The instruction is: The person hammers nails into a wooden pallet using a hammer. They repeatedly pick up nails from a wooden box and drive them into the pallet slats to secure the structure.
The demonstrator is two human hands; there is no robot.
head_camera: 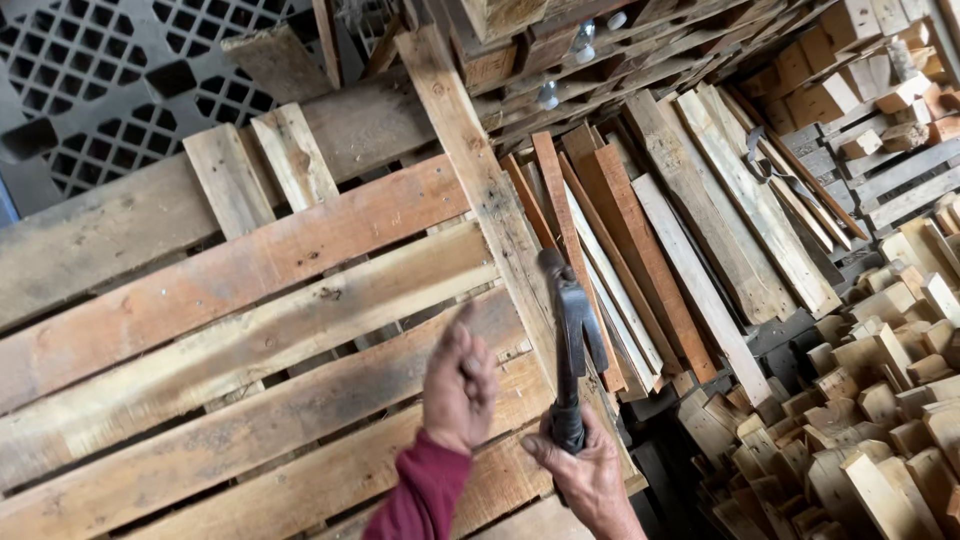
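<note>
- The right hand (590, 470) has its fingers clamped round the lower handle of a dark metal hammer (570, 335), head raised over the edge board of the wooden pallet (250, 330).
- The left hand (458, 385) hovers just beside it, fingers curled loosely together, holding nothing (red sleeve at the wrist).
- The hammer looks heavy, stiff and top-weighted; a grip low on the handle suits it.
- Loose planks (640, 240) lean beyond the pallet; cut wooden blocks (860, 400) pile up at the right.
</note>
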